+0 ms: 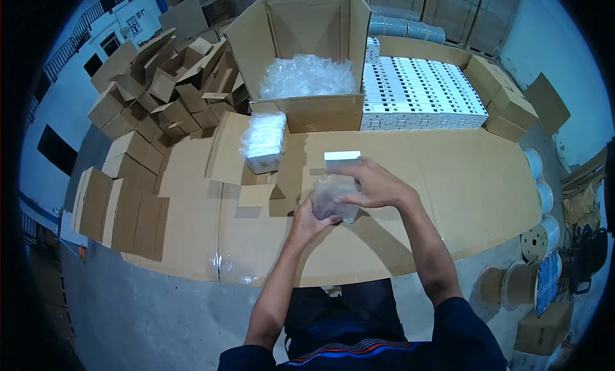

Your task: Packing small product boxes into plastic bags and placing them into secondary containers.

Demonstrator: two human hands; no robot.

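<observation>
My left hand (pixel 309 219) grips the lower end of a clear plastic bag (pixel 333 198) over the cardboard-covered table (pixel 448 179). My right hand (pixel 371 182) holds a small white box (pixel 342 158) by its side, at the bag's upper end; whether the box is partly inside the bag I cannot tell. A bundle of white boxes wrapped in clear plastic (pixel 264 140) stands to the left of my hands.
A large open carton (pixel 301 64) with clear plastic bags in it stands at the back. Rows of small white boxes (pixel 419 92) fill the back right. Folded small cartons (pixel 160 89) pile up at the left. Cable spools (pixel 538 240) sit at the right.
</observation>
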